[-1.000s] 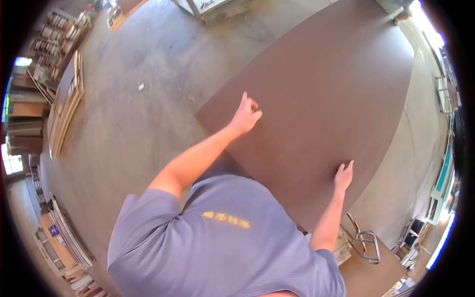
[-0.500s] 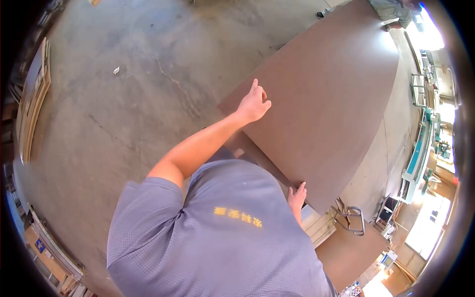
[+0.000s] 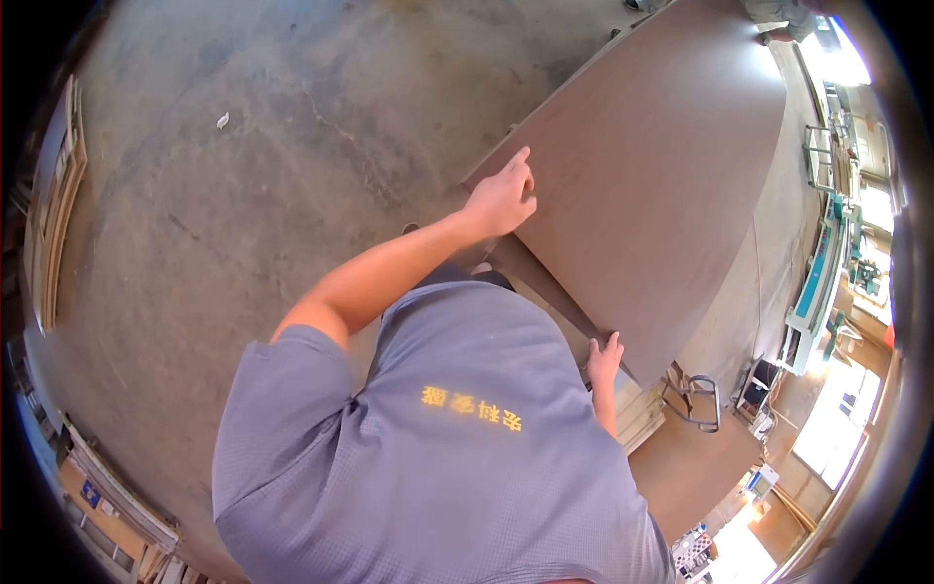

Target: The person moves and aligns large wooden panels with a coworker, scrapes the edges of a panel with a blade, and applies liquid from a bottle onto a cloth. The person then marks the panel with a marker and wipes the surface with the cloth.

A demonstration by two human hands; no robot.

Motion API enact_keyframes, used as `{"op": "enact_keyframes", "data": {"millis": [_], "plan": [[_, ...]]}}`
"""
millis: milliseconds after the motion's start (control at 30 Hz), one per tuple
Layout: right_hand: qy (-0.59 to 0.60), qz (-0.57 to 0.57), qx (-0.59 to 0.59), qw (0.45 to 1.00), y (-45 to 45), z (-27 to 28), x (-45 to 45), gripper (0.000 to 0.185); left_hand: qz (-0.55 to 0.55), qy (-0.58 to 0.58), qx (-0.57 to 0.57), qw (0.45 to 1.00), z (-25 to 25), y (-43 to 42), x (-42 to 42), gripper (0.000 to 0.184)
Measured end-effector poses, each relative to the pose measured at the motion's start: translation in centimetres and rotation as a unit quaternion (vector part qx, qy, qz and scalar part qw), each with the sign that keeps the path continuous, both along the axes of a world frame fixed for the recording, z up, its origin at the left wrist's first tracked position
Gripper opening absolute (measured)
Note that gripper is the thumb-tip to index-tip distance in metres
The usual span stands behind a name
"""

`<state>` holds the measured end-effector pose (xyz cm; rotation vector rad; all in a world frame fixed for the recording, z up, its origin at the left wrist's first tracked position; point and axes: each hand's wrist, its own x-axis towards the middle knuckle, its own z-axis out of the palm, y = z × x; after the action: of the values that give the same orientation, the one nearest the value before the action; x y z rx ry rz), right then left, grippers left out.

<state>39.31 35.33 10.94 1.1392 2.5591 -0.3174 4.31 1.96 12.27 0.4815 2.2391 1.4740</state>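
A large brown board stretches away from me, its near edge close to my body. My left hand is over the board's near left part, index finger stretched forward and thumb apart; whether it presses on the surface I cannot tell. At the near edge, toward the right corner, my right hand grips the board, fingers on its upper face; the underside of this grip is hidden. Under the near edge, a darker strip or lower layer shows beside my grey shirt.
Another person is at the board's far end. A bent metal frame stands right of the near corner, with another brown board below it. Stacked panels lean at far left. A green-and-white machine runs along the right.
The board has shifted forward and right in view, and my right hand has moved with it. My left hand is now nearer the board's near edge.
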Motion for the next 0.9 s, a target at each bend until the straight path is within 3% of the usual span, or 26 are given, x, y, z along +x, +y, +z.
{"op": "enact_keyframes", "data": {"millis": [167, 233, 267, 300, 333, 367, 400, 433, 500, 533, 600, 633, 700, 733, 767, 800, 867, 900], "plan": [[0.0, -0.001, -0.004, 1.0, 0.4, -0.1, 0.6, 0.077, -0.021, -0.039, -0.001, 0.999, -1.3, -5.6, 4.4, 0.024], [0.083, -0.056, -0.06, 0.993, 1.0, -0.3, 0.7, 0.063, -0.04, -0.031, -0.001, 0.999, -3.1, -6.5, 4.8, 0.024], [0.086, -0.059, -0.059, 0.993, 1.5, -0.3, 1.0, 0.063, 0.121, -0.121, 0.081, 0.982, -4.3, -6.5, 5.3, 0.034], [0.186, -0.235, -0.144, 0.943, 2.4, -1.1, 1.9, 0.053, 0.277, -0.204, 0.161, 0.925, -5.5, -6.2, 5.4, 0.045], [0.277, -0.397, -0.225, 0.846, 2.9, -1.7, 2.7, 0.042, 0.273, -0.196, 0.161, 0.928, -6.4, -5.3, 5.3, 0.045], [0.338, -0.455, -0.248, 0.786, 2.7, -1.6, 3.1, 0.032, 0.319, -0.312, 0.174, 0.878, -7.4, -4.4, 5.6, 0.061], [0.367, -0.491, -0.285, 0.737, 3.5, -2.7, 4.5, 0.035, 0.358, -0.421, 0.183, 0.813, -8.5, -3.7, 5.7, 0.077], [0.403, -0.522, -0.321, 0.68, 4.9, -4.2, 6.3, 0.038, 0.337, -0.426, 0.215, 0.812, -9.6, -2.9, 5.8, 0.09], [0.456, -0.558, -0.368, 0.587, 6.5, -6.0, 7.6, 0.041, 0.232, -0.453, 0.375, 0.775, -5.9, -1.8, 4.8, 0.069], [0.455, -0.556, -0.387, 0.579, 7.9, -7.7, 8.6, 0.041, 0.202, -0.452, 0.347, 0.796, -8.0, -1.4, 4.3, 0.057], [0.464, -0.581, -0.37, 0.556, 8.4, -9.3, 8.6, 0.058, 0.234, -0.482, 0.3, 0.789, -7.3, -1.1, 3.4, 0.051], [0.46, -0.589, -0.382, 0.544, 8.4, -9.2, 8.5, 0.055, 0.218, -0.487, 0.323, 0.781, -6.0, -1.5, 3.5, 0.049], [0.469, -0.614, -0.374, 0.513, 8.9, -10.8, 9.2, 0.042, 0.23, -0.492, 0.247, 0.803, -8.7, -1.9, 3.2, 0.047], [0.479, -0.616, -0.362, 0.509, 8.3, -10.5, 8.8, 0.038, 0.234, -0.492, 0.236, 0.805, -7.6, -2.0, 3.2, 0.053], [0.486, -0.623, -0.348, 0.506, 7.9, -10.4, 8.6, 0.035, 0.247, -0.429, 0.234, 0.837, -9.9, -2.5, 3.4, 0.061], [0.492, -0.622, -0.353, 0.496, 7.5, -10.4, 8.3, 0.035, 0.218, -0.396, 0.243, 0.858, -10.3, -3.2, 3.3, 0.078], [0.498, -0.584, -0.355, 0.534, 7.1, -11.2, 8.8, 0.034, 0.301, -0.277, 0.163, 0.898, -11.4, -3.8, 3.5, 0.099], [0.495, -0.553, -0.362, 0.563, 6.9, -11.7, 9.1, 0.036, 0.298, -0.269, 0.167, 0.901, -12.4, -4.6, 3.0, 0.099]]}}
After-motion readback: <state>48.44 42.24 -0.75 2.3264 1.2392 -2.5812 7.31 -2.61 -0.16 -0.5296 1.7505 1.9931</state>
